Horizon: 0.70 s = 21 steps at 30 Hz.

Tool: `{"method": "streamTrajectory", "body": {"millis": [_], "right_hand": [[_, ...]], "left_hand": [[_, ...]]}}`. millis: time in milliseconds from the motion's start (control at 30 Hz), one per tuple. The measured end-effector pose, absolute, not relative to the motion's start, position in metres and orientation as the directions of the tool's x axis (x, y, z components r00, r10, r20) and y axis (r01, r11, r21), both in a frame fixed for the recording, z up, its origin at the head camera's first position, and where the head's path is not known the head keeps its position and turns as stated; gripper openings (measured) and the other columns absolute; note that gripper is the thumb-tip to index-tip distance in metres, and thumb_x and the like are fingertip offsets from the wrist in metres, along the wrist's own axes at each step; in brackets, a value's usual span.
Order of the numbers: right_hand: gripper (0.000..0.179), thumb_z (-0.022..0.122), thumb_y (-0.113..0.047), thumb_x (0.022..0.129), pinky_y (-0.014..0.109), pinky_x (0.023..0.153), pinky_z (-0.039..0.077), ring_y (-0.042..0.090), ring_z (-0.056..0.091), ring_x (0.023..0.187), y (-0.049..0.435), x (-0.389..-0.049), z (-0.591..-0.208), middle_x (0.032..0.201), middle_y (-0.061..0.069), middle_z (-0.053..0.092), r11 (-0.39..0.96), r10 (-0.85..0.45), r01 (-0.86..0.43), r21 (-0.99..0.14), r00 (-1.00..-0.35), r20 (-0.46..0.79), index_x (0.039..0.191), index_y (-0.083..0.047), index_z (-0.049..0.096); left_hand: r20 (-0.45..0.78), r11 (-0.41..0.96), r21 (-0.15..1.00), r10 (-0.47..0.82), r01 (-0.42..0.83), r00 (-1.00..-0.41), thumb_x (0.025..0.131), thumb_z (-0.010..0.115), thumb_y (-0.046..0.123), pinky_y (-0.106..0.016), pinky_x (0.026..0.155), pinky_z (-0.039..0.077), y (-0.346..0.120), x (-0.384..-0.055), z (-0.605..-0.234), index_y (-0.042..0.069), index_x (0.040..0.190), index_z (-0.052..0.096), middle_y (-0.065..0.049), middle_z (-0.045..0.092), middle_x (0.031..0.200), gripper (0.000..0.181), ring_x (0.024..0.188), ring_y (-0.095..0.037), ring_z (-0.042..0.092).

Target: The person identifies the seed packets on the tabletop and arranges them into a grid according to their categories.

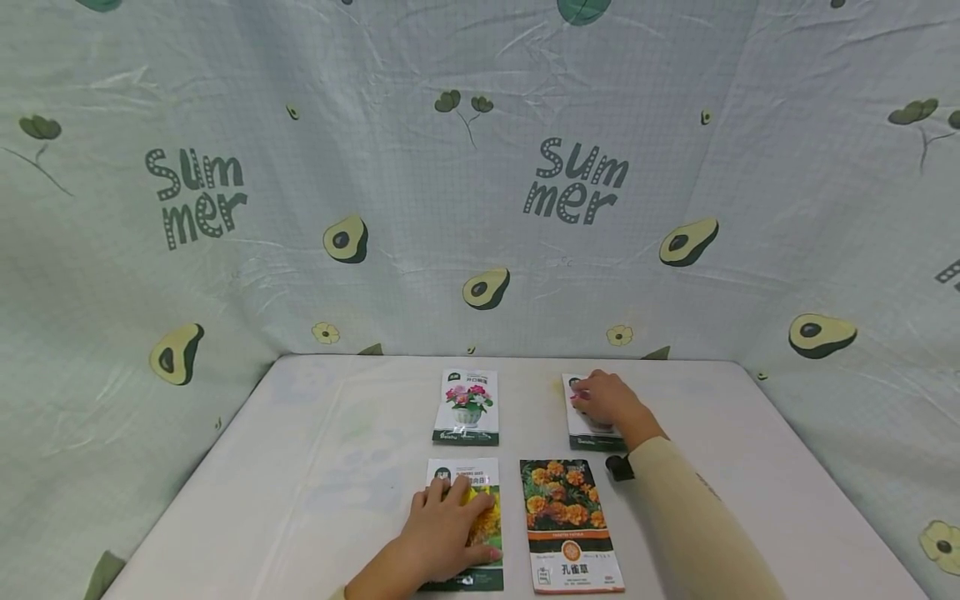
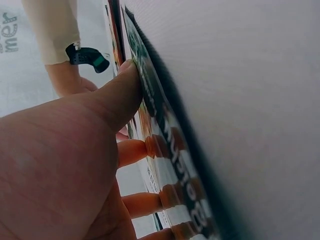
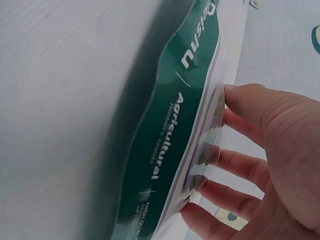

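Fingers spread, my left hand point(image 1: 442, 533) rests on a seed packet with yellow flowers point(image 1: 491, 523) at the front left of the group. The left wrist view shows its thumb and fingertips touching the face of that packet point(image 2: 159, 112), which lies on the table. Farther back on the right, my right hand point(image 1: 609, 400) touches another seed packet point(image 1: 596, 442) and covers most of its picture. In the right wrist view the thumb and fingertips meet the glossy front of this packet point(image 3: 172, 130), above its green bottom band; no fingers show beneath it.
A marigold seed packet point(image 1: 567, 525) lies between the left hand and the right forearm. Behind the left hand is a packet picturing potted pink flowers point(image 1: 467, 407). The white table point(image 1: 330, 483) meets a printed curtain point(image 1: 420, 192) behind and at the sides.
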State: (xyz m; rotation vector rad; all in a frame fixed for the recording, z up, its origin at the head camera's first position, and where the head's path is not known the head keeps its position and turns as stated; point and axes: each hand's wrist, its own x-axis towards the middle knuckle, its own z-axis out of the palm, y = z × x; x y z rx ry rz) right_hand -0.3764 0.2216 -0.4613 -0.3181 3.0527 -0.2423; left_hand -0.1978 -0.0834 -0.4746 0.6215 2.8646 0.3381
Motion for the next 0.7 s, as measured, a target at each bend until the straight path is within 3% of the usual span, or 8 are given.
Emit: {"method": "streamTrajectory", "body": {"millis": [700], "right_hand": [[0.042, 0.063, -0.03, 0.103, 0.057, 0.109, 0.044, 0.043, 0.057, 0.124, 0.2, -0.379, -0.459, 0.137, 0.021, 0.059, 0.963, -0.227, -0.219, -0.154, -0.973, -0.036, 0.14, -0.012, 0.064]], "left_hand": [[-0.126, 0.877, 0.28, 0.436, 0.389, -0.891, 0.083, 0.071, 0.068, -0.061, 0.097, 0.038, -0.083, -0.198, -0.474, 0.033, 0.135, 0.06, -0.007, 0.049, 0.133, 0.064, 0.121, -0.037, 0.044]]}}
